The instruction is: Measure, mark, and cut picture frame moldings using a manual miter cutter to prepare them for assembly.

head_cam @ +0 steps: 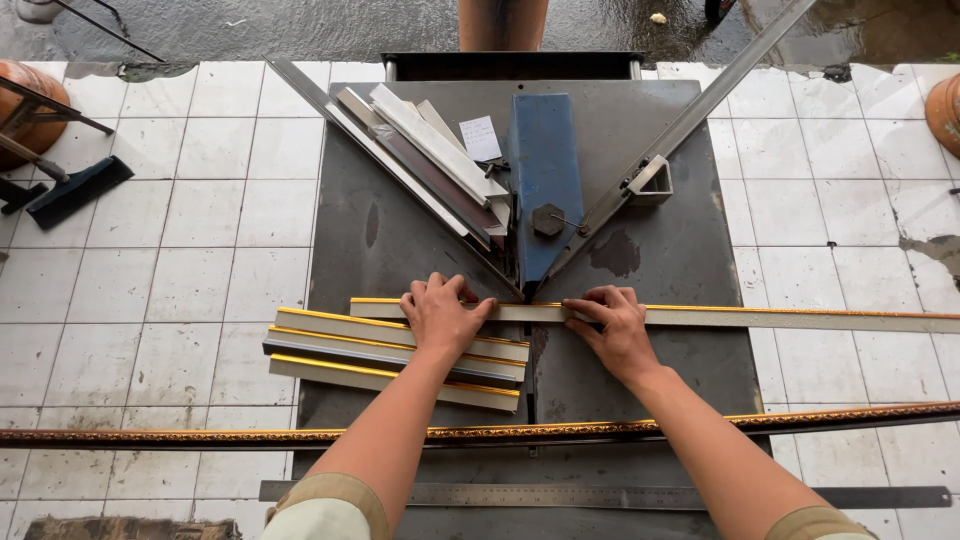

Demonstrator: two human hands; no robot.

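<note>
A long pale moulding strip with a gold edge (780, 318) lies across the dark metal table (680, 270), under the tip of a blue cutter head (545, 170). My left hand (440, 315) presses flat on the strip's left part, just left of the blade. To the right of the blade, my right hand (612, 325) presses down on the same strip. Three cut gold-edged strip pieces (350, 350) lie stacked beside my left wrist.
Two angled metal guide rails (690, 115) form a V on the table, with offcuts (430, 150) and a paper note (481, 138) inside. An ornate gold moulding (200, 437) and a steel ruler (600, 495) lie near me. A person's legs (503, 22) stand beyond the table. White tiled floor surrounds it.
</note>
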